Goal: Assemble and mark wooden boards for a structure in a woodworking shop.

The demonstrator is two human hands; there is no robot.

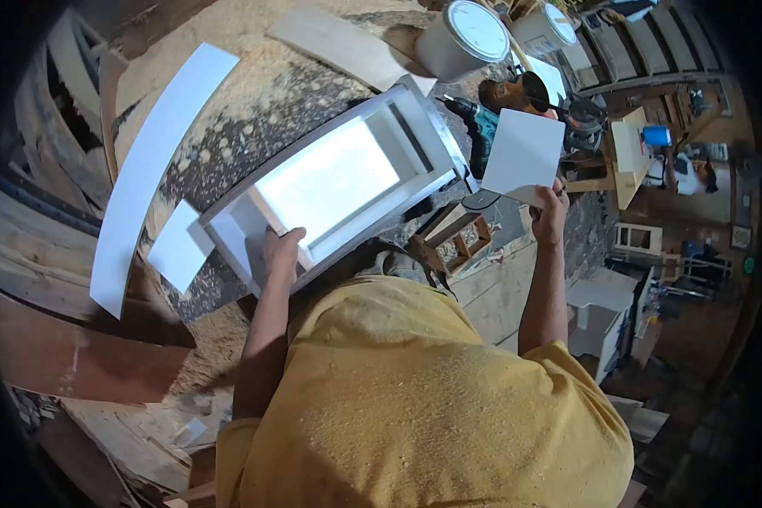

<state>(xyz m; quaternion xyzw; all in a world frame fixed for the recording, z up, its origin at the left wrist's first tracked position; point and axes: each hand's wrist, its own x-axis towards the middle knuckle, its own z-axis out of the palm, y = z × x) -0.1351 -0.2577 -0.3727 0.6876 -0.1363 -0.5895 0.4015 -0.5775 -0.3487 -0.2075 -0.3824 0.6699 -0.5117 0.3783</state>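
A white rectangular box frame (398,201) lies slanted on the sawdust-covered workbench, with an inner divider (264,209) near its left end. My left hand (283,251) is closed over that divider, thumb on the larger compartment's side; the other fingers are partly hidden. In my right hand (550,210) is a white rectangular panel (523,154), gripped by its lower right corner and raised right of the box. Behind the panel, and partly covered by it, lies a teal cordless drill (483,125).
A long white strip (148,169) and a smaller white panel (182,245) lie left of the box. White buckets (461,44) stand at the far side. A small wooden divided box (457,244) sits near the bench's front. Boards are stacked at left (38,258).
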